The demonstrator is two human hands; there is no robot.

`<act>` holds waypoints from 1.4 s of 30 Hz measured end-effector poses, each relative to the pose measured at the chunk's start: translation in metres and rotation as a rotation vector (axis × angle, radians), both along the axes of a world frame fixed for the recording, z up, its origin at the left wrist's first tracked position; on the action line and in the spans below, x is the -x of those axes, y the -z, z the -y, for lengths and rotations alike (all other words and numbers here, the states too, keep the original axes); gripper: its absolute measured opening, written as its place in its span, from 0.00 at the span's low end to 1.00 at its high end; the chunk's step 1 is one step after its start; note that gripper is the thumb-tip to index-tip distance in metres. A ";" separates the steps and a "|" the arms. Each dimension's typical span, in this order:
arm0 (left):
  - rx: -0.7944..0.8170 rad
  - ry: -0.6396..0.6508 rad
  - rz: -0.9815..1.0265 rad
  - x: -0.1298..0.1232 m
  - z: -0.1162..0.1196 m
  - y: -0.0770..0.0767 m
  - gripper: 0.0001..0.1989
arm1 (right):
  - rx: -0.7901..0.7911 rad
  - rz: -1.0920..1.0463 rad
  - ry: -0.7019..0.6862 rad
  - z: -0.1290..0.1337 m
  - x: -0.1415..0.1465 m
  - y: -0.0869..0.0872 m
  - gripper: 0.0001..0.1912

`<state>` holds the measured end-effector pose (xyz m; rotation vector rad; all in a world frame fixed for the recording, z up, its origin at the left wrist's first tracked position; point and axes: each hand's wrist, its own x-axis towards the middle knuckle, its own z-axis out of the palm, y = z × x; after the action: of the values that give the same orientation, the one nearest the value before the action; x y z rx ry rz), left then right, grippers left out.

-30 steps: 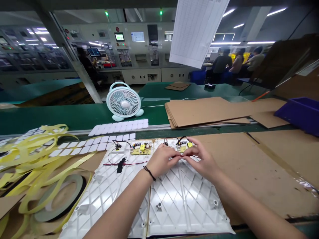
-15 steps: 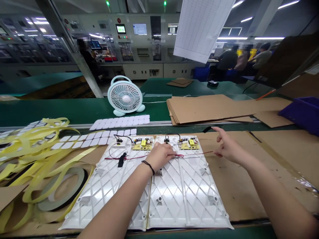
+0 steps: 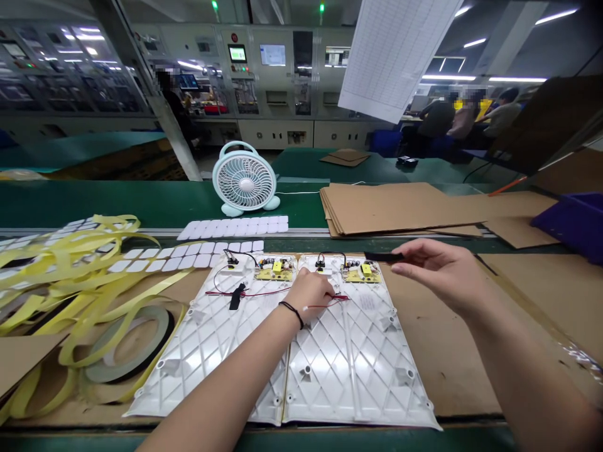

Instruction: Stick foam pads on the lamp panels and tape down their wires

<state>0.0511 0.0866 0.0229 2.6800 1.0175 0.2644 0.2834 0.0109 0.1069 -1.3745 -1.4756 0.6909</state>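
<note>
Two white plastic panels with diamond ribbing lie side by side, the left panel (image 3: 221, 358) and the right panel (image 3: 330, 392). My left hand (image 3: 308, 290) is closed on a folded bundle of thin red wire (image 3: 342, 297) over the right panel's upper part. Between the thumb and fingers of my right hand (image 3: 436, 269) is a short strip of black tape (image 3: 382, 257), held just beyond that panel's upper right corner. Each panel carries a small circuit board (image 3: 362, 272) at its top edge. On the left panel, a piece of black tape (image 3: 237, 296) crosses the red wire.
Tangled yellow strips (image 3: 85, 282) and a tape roll (image 3: 132, 345) lie left, near white pad sheets (image 3: 188, 257). Behind stand a light blue fan (image 3: 245, 182), stacked cardboard sheets (image 3: 391, 207) and a blue bin (image 3: 575, 226). A paper sheet (image 3: 396, 56) hangs above. People are in the background.
My right hand has let go of the red wire's end and now pinches the black tape strip, brought leftward toward the panel. The loose wire end now lies near my left hand.
</note>
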 end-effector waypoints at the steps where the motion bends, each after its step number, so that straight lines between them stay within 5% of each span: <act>1: -0.003 -0.009 0.014 0.000 0.000 0.001 0.11 | 0.050 -0.067 -0.074 0.001 0.009 -0.004 0.17; 5: 0.001 -0.036 0.061 0.000 0.001 0.003 0.11 | 0.217 -0.274 -0.278 -0.010 0.038 0.007 0.15; 14: -0.020 -0.061 -0.031 0.000 0.001 0.000 0.08 | 0.447 -0.411 -0.468 -0.046 0.061 0.086 0.20; 24: 0.043 -0.075 0.014 0.001 0.002 0.001 0.09 | 0.523 -0.127 -0.527 -0.040 0.048 0.096 0.17; 31: 0.033 -0.077 0.012 0.001 0.002 0.001 0.10 | 0.418 0.024 -0.416 -0.050 0.050 0.102 0.16; 34: 0.024 -0.081 -0.016 0.001 0.002 0.000 0.10 | 0.274 -0.061 -0.374 -0.052 0.051 0.091 0.19; 37: 0.040 -0.078 -0.018 0.001 0.002 0.000 0.10 | 0.179 -0.108 -0.176 -0.042 0.055 0.079 0.30; 40: 0.065 -0.081 0.004 0.001 0.001 0.001 0.10 | 0.056 0.273 0.061 -0.019 0.062 0.079 0.35; 42: 0.091 -0.096 0.023 0.000 0.001 0.002 0.09 | 0.032 0.508 0.093 -0.003 0.069 0.086 0.33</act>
<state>0.0507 0.0858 0.0207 2.5459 1.1246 0.2605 0.2147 0.0141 0.0211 -1.7147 -1.7790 0.3152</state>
